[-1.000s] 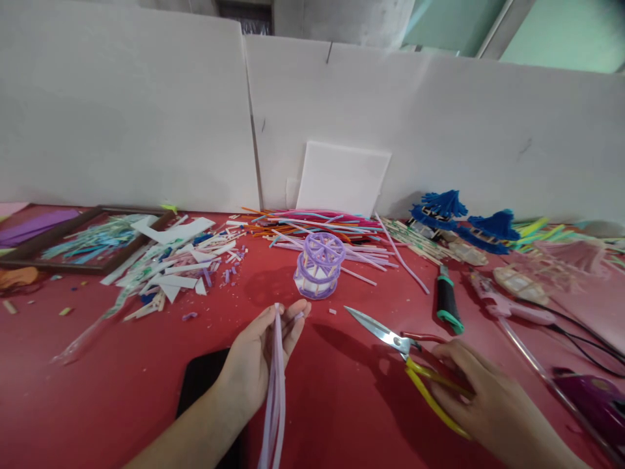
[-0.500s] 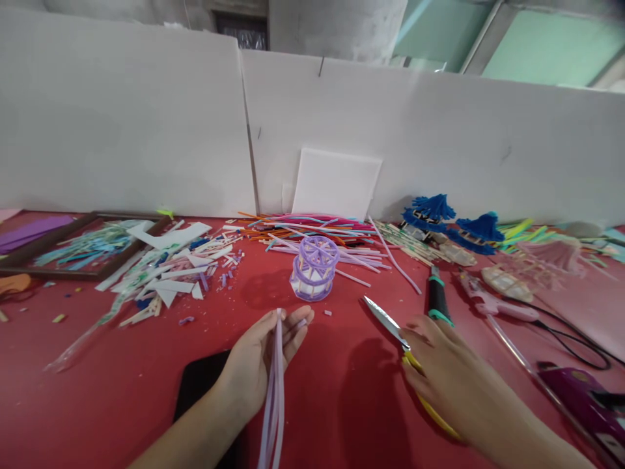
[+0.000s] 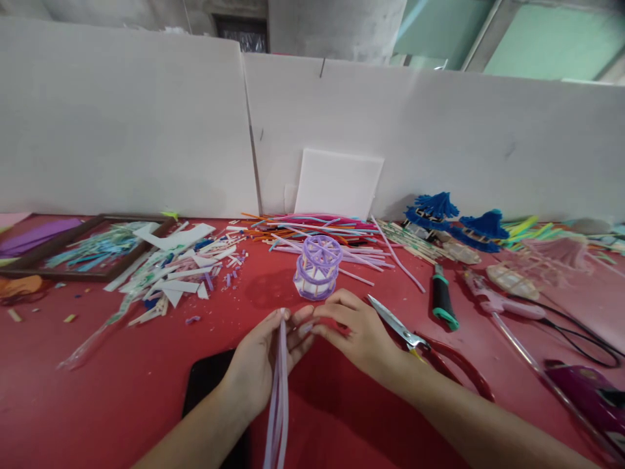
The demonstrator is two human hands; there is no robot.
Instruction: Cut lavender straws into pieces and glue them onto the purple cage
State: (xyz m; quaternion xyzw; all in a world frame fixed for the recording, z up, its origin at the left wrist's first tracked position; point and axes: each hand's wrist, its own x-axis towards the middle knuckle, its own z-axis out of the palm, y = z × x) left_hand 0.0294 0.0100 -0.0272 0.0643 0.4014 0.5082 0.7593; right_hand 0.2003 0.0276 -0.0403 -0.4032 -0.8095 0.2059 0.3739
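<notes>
My left hand [image 3: 256, 365] is closed around a bundle of long lilac pipe cleaners [image 3: 277, 410], which hang down toward the near table edge. At its fingertips, my right hand [image 3: 364, 335] pinches a short lilac pipe cleaner piece [image 3: 306, 329]; the two hands meet there, and the fingers partly hide the piece. Just beyond them stands a small round purple frame [image 3: 319, 267] of pipe cleaners and thin sticks, on a white base. Beside my right forearm lie the scissors [image 3: 393, 319], blades pointing away and left, with red and yellow showing at the handles.
A black flat device [image 3: 205, 384] lies under my left forearm. To the right are a green-black cutter [image 3: 443, 299], a pink glue gun [image 3: 508, 306] with its cord, and blue-roofed models [image 3: 432, 212]. Scraps [image 3: 180, 273] lie left; coloured pipe cleaners [image 3: 322, 225] lie behind.
My right hand has left the scissors on the table and moved left to my left hand's fingertips, taking hold of the short lilac piece. My left hand keeps its bundle.
</notes>
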